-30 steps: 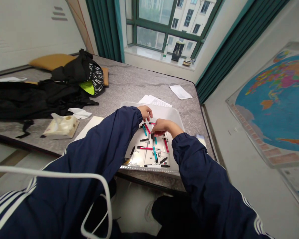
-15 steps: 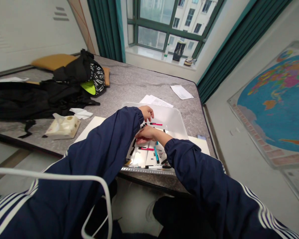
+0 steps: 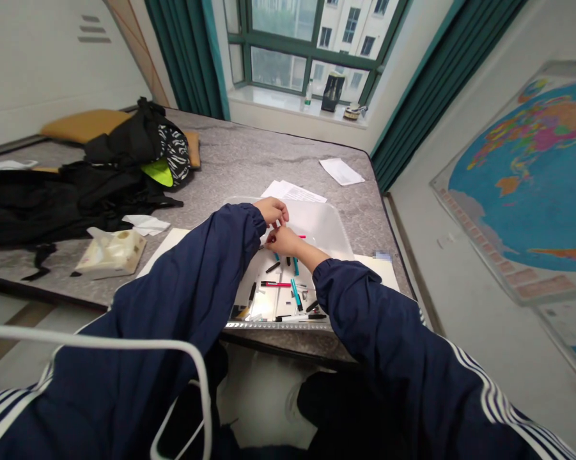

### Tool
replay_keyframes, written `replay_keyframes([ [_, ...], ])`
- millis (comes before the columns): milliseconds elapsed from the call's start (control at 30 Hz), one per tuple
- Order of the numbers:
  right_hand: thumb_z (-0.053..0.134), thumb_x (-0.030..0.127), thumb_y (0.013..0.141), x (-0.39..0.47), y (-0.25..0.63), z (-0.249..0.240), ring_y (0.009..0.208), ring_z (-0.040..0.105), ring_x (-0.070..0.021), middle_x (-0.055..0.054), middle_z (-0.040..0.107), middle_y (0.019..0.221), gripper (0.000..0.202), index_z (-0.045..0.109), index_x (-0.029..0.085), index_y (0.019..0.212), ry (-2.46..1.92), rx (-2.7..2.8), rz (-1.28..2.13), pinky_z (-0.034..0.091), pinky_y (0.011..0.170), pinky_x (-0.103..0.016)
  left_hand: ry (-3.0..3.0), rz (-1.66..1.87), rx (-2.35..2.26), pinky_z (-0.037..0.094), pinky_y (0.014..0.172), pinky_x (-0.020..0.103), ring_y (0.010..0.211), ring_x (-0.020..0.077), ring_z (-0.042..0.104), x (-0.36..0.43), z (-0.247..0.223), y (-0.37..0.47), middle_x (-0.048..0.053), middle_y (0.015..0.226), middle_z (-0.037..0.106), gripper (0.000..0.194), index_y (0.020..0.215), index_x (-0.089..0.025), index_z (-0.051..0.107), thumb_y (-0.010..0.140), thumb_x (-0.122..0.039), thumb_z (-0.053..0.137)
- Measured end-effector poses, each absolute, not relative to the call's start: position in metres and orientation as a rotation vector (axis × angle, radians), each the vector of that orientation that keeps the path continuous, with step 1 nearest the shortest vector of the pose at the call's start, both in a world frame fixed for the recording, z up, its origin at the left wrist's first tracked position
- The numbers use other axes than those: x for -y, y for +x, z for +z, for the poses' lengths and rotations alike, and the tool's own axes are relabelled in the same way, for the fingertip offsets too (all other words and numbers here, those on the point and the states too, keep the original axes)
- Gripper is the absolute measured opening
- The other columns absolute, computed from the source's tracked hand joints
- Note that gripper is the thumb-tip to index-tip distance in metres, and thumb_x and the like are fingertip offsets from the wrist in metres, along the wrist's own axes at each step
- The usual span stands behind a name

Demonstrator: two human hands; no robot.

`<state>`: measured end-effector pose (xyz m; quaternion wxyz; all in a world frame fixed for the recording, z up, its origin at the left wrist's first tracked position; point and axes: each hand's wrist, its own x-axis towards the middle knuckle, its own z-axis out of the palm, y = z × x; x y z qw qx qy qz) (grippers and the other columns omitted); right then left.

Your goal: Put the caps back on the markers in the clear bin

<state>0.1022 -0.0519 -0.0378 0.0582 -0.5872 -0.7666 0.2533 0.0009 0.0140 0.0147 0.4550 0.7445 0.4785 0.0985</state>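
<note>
Drawing close to the left hand near the box's twelve o'clock, the right hand has shifted up, making the work seemingly two-handed, both curled, their grip impossible to tell, with loose pens toward six o'clock.

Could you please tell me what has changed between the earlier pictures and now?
Over the plastic bin, the right hand moved left and slightly away from the person, and is now close to the left hand. Whether its grip took or released anything, I cannot tell. The bin, the white pen and the tissue box stayed in place.
</note>
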Motion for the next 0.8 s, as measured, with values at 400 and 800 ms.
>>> replay_keyframes([
  [400, 0.068, 0.026, 0.077, 0.054, 0.106, -0.044, 0.092, 0.068, -0.0233, -0.012, 0.074, 0.1, 0.023, 0.073, 0.017, 0.097, -1.797, 2.59, 0.648, 0.048, 0.077, -0.024, 1.866, 0.74, -1.225, 0.043, 0.049, 0.02, 0.05, 0.0107, 0.057, -0.016, 0.025, -0.003, 0.005, 0.061, 0.065, 0.032, 0.086, -0.013, 0.067, 0.064, -0.011, 0.043],
  [800, 0.079, 0.022, 0.072, 0.042, 0.135, -0.006, 0.059, 0.066, -0.013, -0.006, 0.071, 0.073, 0.019, 0.071, 0.013, 0.087, -1.94, 2.073, 1.051, 0.053, 0.059, -0.021, 1.886, 0.456, -1.208, 0.051, 0.064, 0.019, 0.08, 0.0152, 0.071, -0.017, 0.016, -0.004, 0.009, 0.084, 0.075, 0.02, 0.077, -0.012, 0.072, 0.067, -0.008, 0.055],
])
